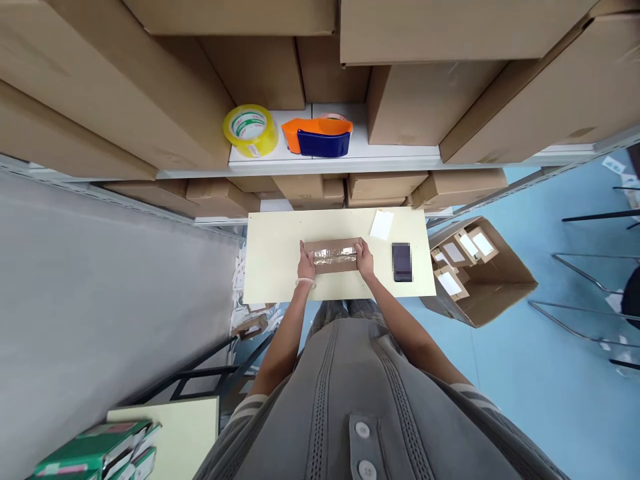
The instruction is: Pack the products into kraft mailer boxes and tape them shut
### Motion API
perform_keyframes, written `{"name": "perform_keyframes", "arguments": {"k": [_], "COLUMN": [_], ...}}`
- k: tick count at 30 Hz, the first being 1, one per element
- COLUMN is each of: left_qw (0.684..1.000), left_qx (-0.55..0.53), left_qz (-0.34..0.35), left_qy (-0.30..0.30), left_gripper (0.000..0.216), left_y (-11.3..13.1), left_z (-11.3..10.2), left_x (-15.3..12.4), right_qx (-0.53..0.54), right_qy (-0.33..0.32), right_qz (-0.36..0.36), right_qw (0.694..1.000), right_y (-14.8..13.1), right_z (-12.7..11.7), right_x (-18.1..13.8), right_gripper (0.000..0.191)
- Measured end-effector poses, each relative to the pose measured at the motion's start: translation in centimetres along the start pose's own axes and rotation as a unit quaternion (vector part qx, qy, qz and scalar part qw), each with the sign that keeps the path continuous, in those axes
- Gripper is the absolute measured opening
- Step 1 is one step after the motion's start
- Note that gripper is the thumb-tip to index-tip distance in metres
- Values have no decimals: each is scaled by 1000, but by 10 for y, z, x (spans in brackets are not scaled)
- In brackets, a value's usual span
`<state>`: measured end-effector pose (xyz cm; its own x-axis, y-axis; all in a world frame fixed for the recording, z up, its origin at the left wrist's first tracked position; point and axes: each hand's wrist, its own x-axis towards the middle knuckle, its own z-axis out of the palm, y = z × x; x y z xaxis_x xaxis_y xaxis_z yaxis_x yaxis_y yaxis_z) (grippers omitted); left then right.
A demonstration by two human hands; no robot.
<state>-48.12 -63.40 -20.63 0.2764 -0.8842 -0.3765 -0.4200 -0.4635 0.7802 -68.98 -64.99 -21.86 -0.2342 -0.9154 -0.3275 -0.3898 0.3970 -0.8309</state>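
Observation:
A small flat cardboard box [333, 267] with shiny clear tape along its top lies between my hands over the pale yellow table [273, 267]. My left hand [305, 263] grips its left end, a light band around the wrist. At the opposite end my right hand [365, 260] is closed on the box's right edge. Just beyond that hand, a white label sheet [382, 225] rests near the table's back edge. A dark phone [402, 262] lies to the right of my right hand.
On the shelf behind stand a yellow tape roll [250, 131] and an orange and blue tape dispenser [320, 137], among large cartons [410, 100]. An open carton [493, 283] holding labelled parcels is on the floor at right. Green-covered packs [95, 447] sit on a side table lower left.

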Motion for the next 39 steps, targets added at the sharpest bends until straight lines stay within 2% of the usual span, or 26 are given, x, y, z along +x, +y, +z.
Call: {"name": "perform_keyframes", "arguments": {"k": [7,15,25,36,39], "left_qw": [999,1000,1000,1000,999], "left_qx": [35,4,-12,-2,-8], "left_qz": [-5,-9,17,21,21], "left_qy": [12,12,18,-17,-28], "left_gripper": [64,65,64,64,64], "left_y": [3,7,-2,-2,-3], "left_z": [2,2,5,-3,-6], "left_x": [-2,-6,-3,-5,-3], "right_qx": [-73,-88,-74,-11,-18], "right_qy": [-1,3,25,28,39], "right_qz": [-8,-28,-48,-79,-61], "right_qw": [997,996,996,996,997], "right_y": [1,4,9,13,11], "right_z": [1,-1,-1,-2,0], "right_x": [2,2,5,3,0], "right_gripper": [58,60,66,70,69]}}
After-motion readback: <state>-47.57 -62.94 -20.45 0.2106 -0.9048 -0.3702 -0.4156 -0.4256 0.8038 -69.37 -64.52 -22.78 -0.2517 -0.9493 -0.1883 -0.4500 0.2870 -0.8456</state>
